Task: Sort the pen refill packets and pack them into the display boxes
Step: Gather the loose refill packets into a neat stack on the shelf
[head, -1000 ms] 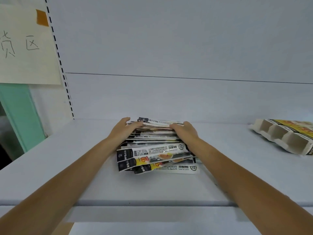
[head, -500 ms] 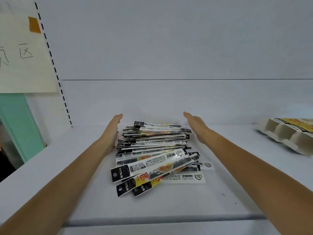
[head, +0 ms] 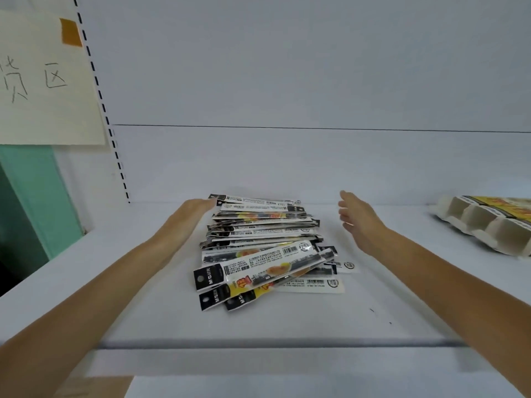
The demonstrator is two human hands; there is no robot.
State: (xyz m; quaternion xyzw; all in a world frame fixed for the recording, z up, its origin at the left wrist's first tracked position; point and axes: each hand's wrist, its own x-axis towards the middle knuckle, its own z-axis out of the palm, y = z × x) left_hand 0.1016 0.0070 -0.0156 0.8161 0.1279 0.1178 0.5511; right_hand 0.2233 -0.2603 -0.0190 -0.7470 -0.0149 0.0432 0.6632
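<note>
We face a white shelf [head: 115, 282] with a plain white back panel [head: 287, 81]. A paper sign [head: 43, 96] is taped up high, beyond the outer side of the left grip [head: 191, 214]. The pile of pen refill packets [head: 258, 242] lies on the shelf between our two grips, loosely stacked, with its nearest packets fanned askew toward our forearms. The left grip is wide, fingers straight, their tips at the far left ends of the top packets; whether they touch or are just beside them we cannot tell. The right grip [head: 357, 222] is wide too, fingers relaxed and spread, holding nothing, apart from the pile's right edge. Well off to its outer side sits a pale compartmented tray [head: 488, 222] with a yellow label; we cannot tell whether it is a display box. We judge the step in hand to be gathering and squaring the pile, with sorting barely begun and nothing packed. The next move calls for both grips to press inward evenly on the packet ends, and for the skewed nearest packets to be turned into line so the slick sleeves do not skid out.
</note>
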